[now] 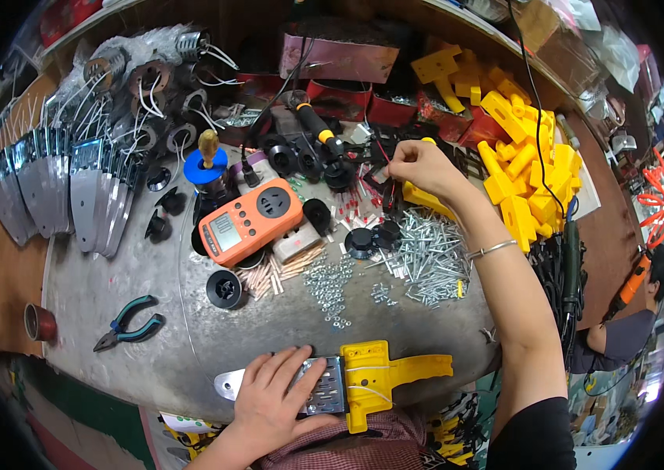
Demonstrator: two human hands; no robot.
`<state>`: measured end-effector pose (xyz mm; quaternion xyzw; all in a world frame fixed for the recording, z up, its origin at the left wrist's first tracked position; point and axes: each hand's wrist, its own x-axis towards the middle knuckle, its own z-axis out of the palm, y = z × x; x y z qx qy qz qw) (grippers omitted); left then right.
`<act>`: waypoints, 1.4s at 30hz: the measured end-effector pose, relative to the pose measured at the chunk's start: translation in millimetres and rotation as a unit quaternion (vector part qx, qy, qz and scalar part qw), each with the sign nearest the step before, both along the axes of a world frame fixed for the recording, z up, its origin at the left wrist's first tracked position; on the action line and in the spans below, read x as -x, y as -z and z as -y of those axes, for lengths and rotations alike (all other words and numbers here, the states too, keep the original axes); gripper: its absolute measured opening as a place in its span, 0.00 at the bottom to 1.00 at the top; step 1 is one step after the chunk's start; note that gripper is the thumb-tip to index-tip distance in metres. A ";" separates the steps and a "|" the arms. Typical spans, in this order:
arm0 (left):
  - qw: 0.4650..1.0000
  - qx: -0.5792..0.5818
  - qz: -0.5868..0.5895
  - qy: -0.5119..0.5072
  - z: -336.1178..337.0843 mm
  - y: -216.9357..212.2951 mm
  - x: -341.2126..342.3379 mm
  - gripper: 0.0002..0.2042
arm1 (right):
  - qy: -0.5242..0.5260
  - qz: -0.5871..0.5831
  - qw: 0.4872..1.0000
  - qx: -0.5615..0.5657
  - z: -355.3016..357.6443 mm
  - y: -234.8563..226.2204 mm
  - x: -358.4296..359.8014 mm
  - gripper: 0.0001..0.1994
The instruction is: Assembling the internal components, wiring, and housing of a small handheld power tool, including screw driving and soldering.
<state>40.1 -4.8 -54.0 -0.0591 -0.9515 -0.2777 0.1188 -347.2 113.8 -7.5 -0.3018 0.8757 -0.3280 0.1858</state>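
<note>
My left hand [275, 395] lies with fingers spread over a slotted metal plate [324, 398] at the table's front edge. A yellow plastic handle shell [367, 385] is joined to the plate's right end, and white wires run across its inner side. My right hand [422, 168] reaches far forward with its fingertips pinched together. Whatever they hold is too small to make out. Close to those fingertips are small red-tipped parts [359, 192] and a yellow shell [428, 200], partly covered by the hand and wrist.
Loose screws [434, 258] and nuts [330, 286] lie mid-table beside an orange power meter [250, 222]. Pliers [130, 323] rest at left, below stacked metal plates [101, 188]. Yellow shells [531, 168] are heaped at right. An electric screwdriver [316, 125] stands at the back. A person [622, 337] sits at far right.
</note>
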 end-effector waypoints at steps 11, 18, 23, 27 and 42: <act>0.907 -0.342 -0.103 -0.225 2.6 -42.2 33.6 0.14 | -0.202 0.234 0.939 0.153 0.3 -38.9 -143.4 0.07; 0.851 -0.382 -0.267 -0.243 6.4 -49.8 31.5 0.03 | -0.307 0.271 0.899 0.157 -6.2 -41.3 -194.5 0.09; 0.798 -0.478 -0.258 -0.260 15.6 -46.5 34.8 0.07 | -0.377 0.050 0.911 0.158 5.2 -39.2 -159.8 0.07; 0.791 -0.399 -0.338 -0.319 41.3 -43.3 15.4 0.11 | -0.206 -0.145 0.964 0.084 25.5 -9.2 -116.5 0.05; 0.890 -0.348 -0.113 -0.271 21.7 -16.4 2.8 0.07 | -0.092 -0.039 0.995 -0.017 78.6 29.0 -53.2 0.07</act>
